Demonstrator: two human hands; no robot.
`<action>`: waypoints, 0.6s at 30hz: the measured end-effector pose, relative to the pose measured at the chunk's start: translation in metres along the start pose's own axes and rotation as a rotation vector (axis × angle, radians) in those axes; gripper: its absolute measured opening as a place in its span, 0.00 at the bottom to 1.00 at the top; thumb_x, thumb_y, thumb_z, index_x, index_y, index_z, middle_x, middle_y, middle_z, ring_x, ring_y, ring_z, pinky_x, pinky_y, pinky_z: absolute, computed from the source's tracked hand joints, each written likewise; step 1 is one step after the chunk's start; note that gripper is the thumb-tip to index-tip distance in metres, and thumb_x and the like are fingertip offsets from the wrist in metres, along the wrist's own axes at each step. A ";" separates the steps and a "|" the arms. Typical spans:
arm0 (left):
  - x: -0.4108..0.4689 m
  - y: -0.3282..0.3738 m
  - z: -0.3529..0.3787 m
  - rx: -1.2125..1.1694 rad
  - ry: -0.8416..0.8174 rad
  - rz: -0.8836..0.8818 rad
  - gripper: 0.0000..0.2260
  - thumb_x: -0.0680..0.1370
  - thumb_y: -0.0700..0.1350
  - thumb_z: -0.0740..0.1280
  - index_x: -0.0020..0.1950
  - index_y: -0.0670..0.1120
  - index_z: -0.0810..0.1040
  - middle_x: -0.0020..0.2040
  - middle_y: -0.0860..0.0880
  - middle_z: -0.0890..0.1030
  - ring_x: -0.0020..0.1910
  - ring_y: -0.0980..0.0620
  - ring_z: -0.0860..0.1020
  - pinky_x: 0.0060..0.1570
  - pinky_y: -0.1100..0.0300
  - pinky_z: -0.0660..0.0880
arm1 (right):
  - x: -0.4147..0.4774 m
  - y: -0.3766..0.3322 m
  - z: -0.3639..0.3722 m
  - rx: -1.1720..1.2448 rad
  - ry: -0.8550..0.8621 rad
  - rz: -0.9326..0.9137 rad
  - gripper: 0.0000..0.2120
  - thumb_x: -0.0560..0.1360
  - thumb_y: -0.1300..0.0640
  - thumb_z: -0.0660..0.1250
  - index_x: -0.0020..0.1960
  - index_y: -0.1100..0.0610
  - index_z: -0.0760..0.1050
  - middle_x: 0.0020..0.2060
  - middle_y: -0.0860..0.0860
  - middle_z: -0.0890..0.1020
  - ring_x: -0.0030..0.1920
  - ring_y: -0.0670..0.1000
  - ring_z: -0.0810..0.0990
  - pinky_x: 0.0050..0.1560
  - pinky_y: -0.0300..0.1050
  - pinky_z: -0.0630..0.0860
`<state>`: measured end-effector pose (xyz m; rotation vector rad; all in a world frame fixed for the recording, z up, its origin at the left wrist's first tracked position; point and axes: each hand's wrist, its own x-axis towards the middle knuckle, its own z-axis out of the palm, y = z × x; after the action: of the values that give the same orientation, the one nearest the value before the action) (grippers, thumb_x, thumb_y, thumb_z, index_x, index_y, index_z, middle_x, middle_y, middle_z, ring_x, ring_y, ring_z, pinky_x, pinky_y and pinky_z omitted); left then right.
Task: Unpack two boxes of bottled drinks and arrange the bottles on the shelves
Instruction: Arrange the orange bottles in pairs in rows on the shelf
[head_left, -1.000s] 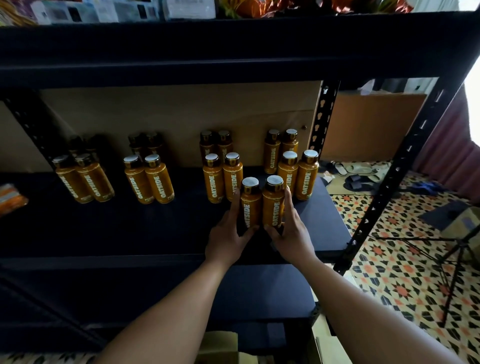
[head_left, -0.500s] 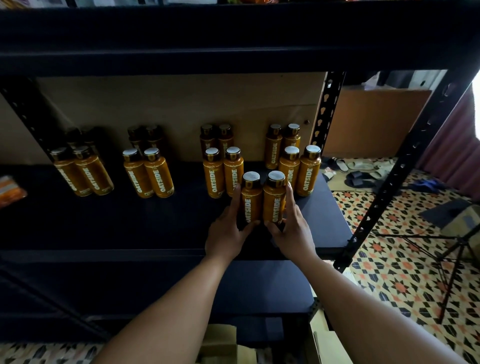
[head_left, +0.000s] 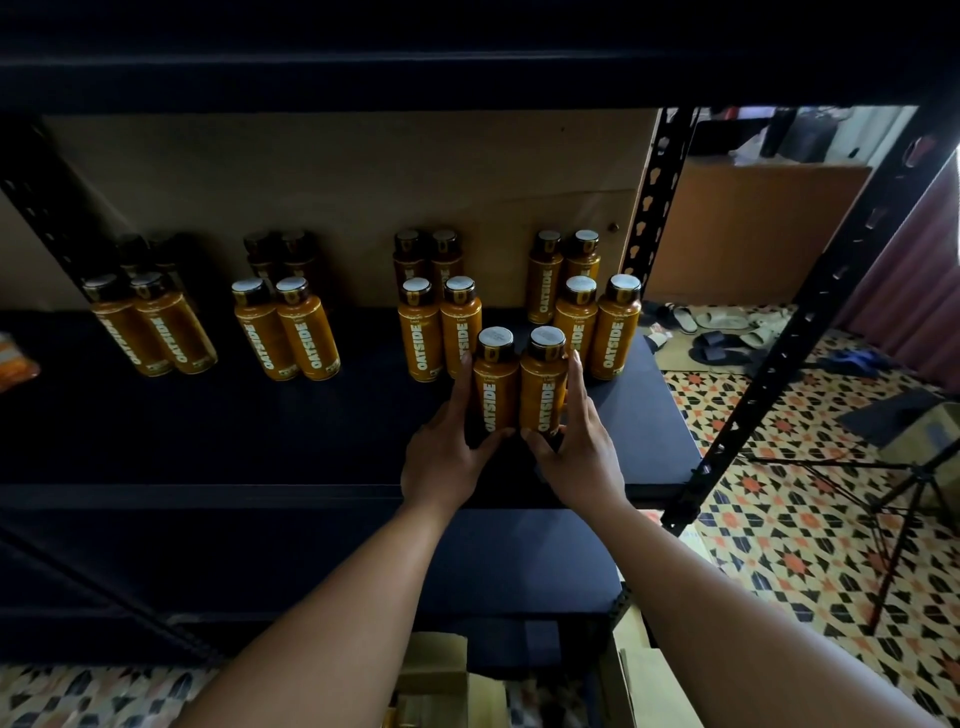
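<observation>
In the head view, your left hand (head_left: 447, 457) still grips the left bottle (head_left: 496, 400) and your right hand (head_left: 579, 457) the right bottle (head_left: 543, 395), with thumbs across the lower fronts and fingers laid up the outer sides. Both bottles stand upright and touching on the shelf (head_left: 260, 441), just in front of the shelved pairs (head_left: 597, 332) at its right end. Since half a second ago they have barely shifted against that row. Mostly, your view has tilted slightly downward.
</observation>
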<state>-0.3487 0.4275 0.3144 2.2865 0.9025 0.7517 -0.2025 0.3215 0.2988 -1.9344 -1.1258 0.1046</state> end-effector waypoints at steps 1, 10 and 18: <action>0.000 0.000 0.000 0.000 0.003 0.002 0.44 0.78 0.64 0.67 0.72 0.75 0.31 0.80 0.54 0.63 0.74 0.45 0.70 0.67 0.46 0.71 | 0.000 0.000 0.000 0.003 0.001 0.004 0.52 0.79 0.50 0.72 0.76 0.28 0.30 0.74 0.52 0.68 0.71 0.56 0.74 0.64 0.57 0.75; -0.003 -0.005 -0.003 -0.070 -0.006 -0.012 0.50 0.73 0.65 0.72 0.72 0.75 0.31 0.80 0.53 0.63 0.75 0.44 0.69 0.67 0.44 0.72 | -0.003 -0.005 -0.005 0.059 -0.012 0.098 0.58 0.74 0.48 0.76 0.77 0.29 0.29 0.76 0.50 0.66 0.73 0.55 0.72 0.67 0.62 0.75; -0.063 -0.053 -0.019 0.151 -0.088 0.108 0.34 0.80 0.61 0.66 0.82 0.51 0.59 0.79 0.49 0.66 0.77 0.49 0.64 0.75 0.54 0.57 | -0.079 -0.002 0.012 -0.224 0.036 0.102 0.37 0.79 0.41 0.68 0.82 0.51 0.59 0.75 0.50 0.72 0.79 0.52 0.61 0.78 0.53 0.59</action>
<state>-0.4218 0.4195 0.2740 2.4969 0.8250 0.6413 -0.2553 0.2711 0.2671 -2.1839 -1.0517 -0.0025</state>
